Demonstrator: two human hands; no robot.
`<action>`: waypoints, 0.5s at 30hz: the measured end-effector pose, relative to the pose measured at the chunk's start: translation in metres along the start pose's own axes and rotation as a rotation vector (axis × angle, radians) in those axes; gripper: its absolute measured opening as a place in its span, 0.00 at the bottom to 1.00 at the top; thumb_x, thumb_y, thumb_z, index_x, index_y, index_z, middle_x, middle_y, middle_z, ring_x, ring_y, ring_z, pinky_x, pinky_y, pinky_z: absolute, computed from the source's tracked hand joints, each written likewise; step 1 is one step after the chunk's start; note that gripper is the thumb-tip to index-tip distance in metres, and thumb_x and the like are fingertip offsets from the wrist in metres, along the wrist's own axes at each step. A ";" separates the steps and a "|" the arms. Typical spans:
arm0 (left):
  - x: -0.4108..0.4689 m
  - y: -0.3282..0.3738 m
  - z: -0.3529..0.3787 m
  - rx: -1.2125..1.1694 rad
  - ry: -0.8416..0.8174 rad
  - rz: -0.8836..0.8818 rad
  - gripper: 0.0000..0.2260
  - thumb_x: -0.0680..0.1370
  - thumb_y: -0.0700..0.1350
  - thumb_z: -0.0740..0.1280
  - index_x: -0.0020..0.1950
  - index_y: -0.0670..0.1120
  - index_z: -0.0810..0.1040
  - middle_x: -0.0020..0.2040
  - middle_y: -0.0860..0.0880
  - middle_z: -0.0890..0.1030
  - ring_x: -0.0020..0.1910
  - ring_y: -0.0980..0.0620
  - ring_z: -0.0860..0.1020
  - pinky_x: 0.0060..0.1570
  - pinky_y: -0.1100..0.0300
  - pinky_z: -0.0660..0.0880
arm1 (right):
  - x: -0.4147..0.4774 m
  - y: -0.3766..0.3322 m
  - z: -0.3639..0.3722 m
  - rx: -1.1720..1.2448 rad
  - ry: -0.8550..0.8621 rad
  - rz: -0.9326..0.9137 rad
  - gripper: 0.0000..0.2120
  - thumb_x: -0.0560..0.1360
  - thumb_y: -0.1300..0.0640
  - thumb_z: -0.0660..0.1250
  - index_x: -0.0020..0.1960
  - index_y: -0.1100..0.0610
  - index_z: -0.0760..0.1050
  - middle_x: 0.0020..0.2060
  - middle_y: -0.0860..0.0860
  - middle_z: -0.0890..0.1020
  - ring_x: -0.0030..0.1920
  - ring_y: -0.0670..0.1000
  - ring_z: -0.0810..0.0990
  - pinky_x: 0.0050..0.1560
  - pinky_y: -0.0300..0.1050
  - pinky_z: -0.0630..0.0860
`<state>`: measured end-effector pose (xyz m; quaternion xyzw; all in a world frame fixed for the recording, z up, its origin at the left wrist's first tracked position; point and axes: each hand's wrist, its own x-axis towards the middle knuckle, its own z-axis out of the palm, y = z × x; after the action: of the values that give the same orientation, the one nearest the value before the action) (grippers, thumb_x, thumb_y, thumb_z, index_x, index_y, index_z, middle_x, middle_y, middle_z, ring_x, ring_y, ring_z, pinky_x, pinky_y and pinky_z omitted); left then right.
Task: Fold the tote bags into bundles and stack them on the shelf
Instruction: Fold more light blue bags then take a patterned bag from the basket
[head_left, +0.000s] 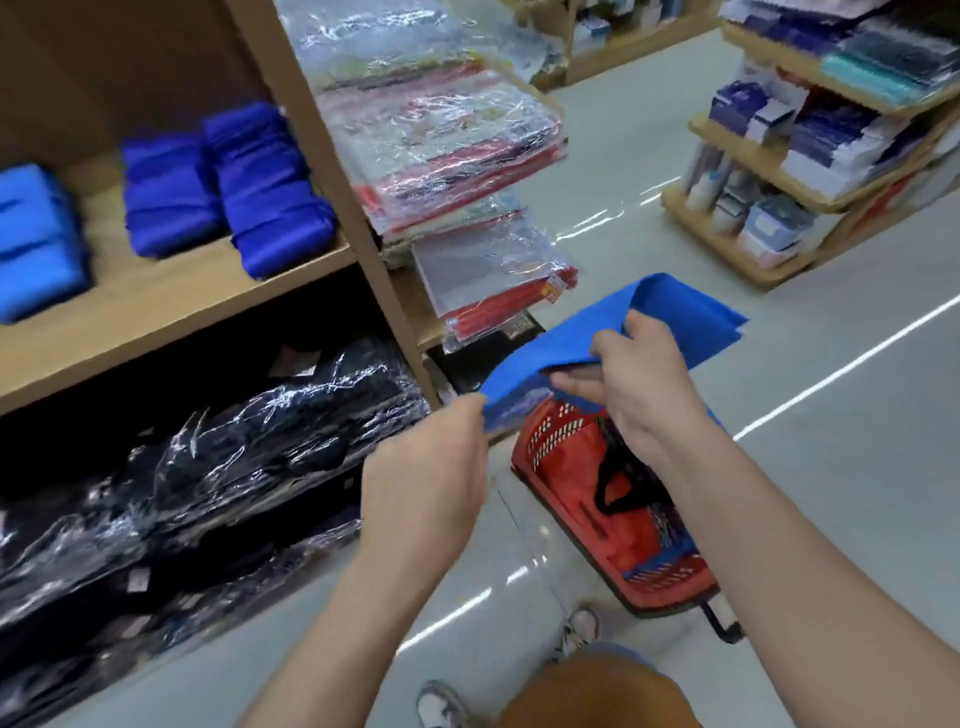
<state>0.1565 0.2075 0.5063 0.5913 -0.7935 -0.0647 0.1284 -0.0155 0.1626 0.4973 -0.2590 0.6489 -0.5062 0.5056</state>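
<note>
Blue tote bag (597, 332) held up in both hands, above the red basket (550, 431).
Head view: the left hand (431, 467) pinches the bag's near corner, and the right hand (644, 384) grips its edge with curled fingers. The bag's long side runs from the left hand up and to the right. The shelf (182, 291) with blue bundles (260, 192) is to the left, nearer the left hand. The bag's handles are hidden, and the picture is blurry.

We are in a shop. Wooden shelves (171, 304) hold blue bundles (270, 197) and stacks of plastic-wrapped goods (441, 135). Across the aisle a rack (711, 241) carries boxed stock in rows, and a red basket (550, 434) sits on the glossy floor (831, 467).
</note>
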 end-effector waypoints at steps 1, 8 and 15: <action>-0.003 -0.020 -0.007 -0.040 0.013 -0.059 0.08 0.79 0.47 0.57 0.53 0.51 0.75 0.40 0.48 0.82 0.39 0.39 0.80 0.35 0.49 0.75 | -0.010 -0.001 0.014 0.056 -0.059 -0.012 0.07 0.78 0.68 0.56 0.54 0.66 0.69 0.56 0.67 0.77 0.42 0.58 0.86 0.38 0.45 0.82; -0.049 -0.146 -0.088 -0.285 0.398 -0.130 0.11 0.78 0.43 0.56 0.53 0.48 0.77 0.44 0.49 0.81 0.43 0.43 0.78 0.42 0.47 0.75 | -0.054 0.019 0.086 -0.563 0.054 -0.491 0.50 0.67 0.40 0.74 0.79 0.50 0.50 0.77 0.50 0.59 0.75 0.52 0.61 0.74 0.56 0.61; -0.117 -0.248 -0.145 -0.115 0.412 -0.010 0.19 0.69 0.37 0.52 0.50 0.49 0.76 0.42 0.49 0.79 0.41 0.47 0.75 0.39 0.47 0.76 | -0.091 -0.008 0.188 -1.172 -0.319 -0.949 0.42 0.65 0.44 0.77 0.74 0.39 0.60 0.77 0.49 0.57 0.77 0.56 0.50 0.75 0.58 0.52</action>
<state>0.4574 0.2538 0.5673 0.5878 -0.7424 0.0117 0.3213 0.1885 0.1628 0.5445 -0.8049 0.5498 -0.1988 0.1020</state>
